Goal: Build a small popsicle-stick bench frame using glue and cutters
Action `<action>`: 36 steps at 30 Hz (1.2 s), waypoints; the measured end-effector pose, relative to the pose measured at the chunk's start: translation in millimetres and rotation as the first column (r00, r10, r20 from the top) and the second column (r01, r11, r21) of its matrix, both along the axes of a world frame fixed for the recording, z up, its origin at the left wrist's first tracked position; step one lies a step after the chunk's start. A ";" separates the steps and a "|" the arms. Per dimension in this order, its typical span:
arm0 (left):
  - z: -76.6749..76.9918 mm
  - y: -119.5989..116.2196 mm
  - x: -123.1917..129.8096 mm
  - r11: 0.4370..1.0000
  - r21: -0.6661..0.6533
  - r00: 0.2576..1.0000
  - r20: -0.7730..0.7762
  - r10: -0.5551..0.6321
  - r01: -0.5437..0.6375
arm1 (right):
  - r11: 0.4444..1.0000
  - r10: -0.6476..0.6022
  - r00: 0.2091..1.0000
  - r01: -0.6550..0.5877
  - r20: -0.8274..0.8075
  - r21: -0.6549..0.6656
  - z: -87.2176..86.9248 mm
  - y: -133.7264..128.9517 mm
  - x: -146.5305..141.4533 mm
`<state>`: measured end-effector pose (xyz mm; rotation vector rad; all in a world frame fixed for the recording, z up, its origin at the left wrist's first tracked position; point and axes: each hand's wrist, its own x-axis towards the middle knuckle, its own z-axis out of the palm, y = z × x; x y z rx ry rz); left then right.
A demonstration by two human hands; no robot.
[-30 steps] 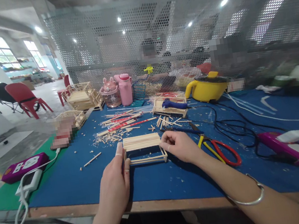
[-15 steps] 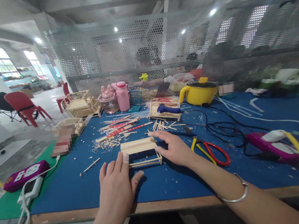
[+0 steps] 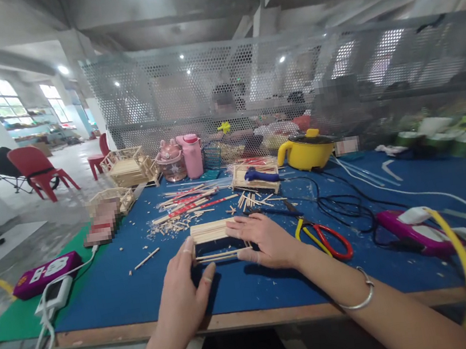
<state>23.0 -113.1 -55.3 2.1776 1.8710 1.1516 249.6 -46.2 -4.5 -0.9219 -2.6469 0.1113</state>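
A small frame of pale wooden sticks (image 3: 209,232) rests on the blue mat in front of me, its slatted top toward the back and thin rails toward me. My left hand (image 3: 185,288) touches its left end, the fingertips at the corner and the thumb apart. Over the right end lies my right hand (image 3: 266,242), with fingers on the slats and thumb at the front rail. Beyond the frame are loose sticks and red-and-white wrappers (image 3: 185,205). A blue glue gun (image 3: 261,176) lies on another stick piece (image 3: 240,183).
Red-and-yellow-handled pliers (image 3: 333,241) lie right of my right hand. Behind stand a yellow pot (image 3: 310,153) and a pink bottle (image 3: 192,157). Purple power strips (image 3: 47,274) and cables flank the work area. Finished stick models (image 3: 132,168) sit back left.
My right hand has moved left and lies further over the frame's right end. The left fingers have drawn closer together at the left corner. The camera view has shifted slightly.
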 end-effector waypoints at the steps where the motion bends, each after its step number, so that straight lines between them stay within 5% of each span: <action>1: -3.0 0.0 -4.8 1.000 -0.012 0.993 0.115 0.011 -0.010 | 1.000 0.000 1.000 0.000 0.003 0.004 -0.6 0.2 0.1; 5: -9.6 -2.0 -14.4 0.995 -0.010 0.941 0.323 0.096 -0.098 | 1.000 -0.001 1.000 0.001 0.001 0.029 -3.0 1.2 0.8; 9: -1.9 -3.4 -0.5 0.992 0.125 0.999 -0.051 0.003 0.004 | 0.999 0.001 1.000 -0.001 -0.001 0.043 -4.5 2.1 0.4; 12: 7.3 0.0 18.4 0.991 0.103 0.940 -0.337 -0.050 0.090 | 0.999 0.000 1.000 0.000 -0.002 0.040 -4.9 1.7 -0.8; 15: 12.1 6.8 32.6 0.994 0.062 0.893 -0.448 -0.048 0.085 | 1.000 -0.007 1.000 0.006 -0.030 -0.008 -5.2 1.3 0.5; 18: 12.3 12.8 37.7 0.995 0.012 0.874 -0.480 -0.078 0.095 | 0.984 0.003 0.975 -0.043 -0.221 -0.175 -5.4 4.6 7.7; 21: 12.4 14.8 37.9 0.995 0.000 0.872 -0.482 -0.087 0.099 | 0.953 -0.074 0.834 -0.102 -0.547 -0.284 -5.2 12.1 17.9; 24: 16.2 13.9 38.6 0.995 -0.008 0.866 -0.493 -0.087 0.095 | 0.959 -0.237 0.652 0.039 -0.720 -0.280 -6.5 19.6 24.5; 27: 25.4 14.6 38.9 0.995 -0.028 0.850 -0.519 -0.094 0.094 | 0.947 -0.321 0.563 0.191 -0.762 -0.258 -9.6 23.6 25.8; 32: 54.8 27.7 33.4 0.978 -0.156 0.796 -0.569 -0.206 0.142 | 0.933 -0.303 0.549 0.338 -0.779 -0.125 -2.1 38.6 30.6; 36: 77.2 45.0 30.9 0.941 -0.293 0.721 -0.614 -0.322 0.171 | 0.835 -0.404 0.675 0.547 -0.617 0.052 19.4 74.6 43.8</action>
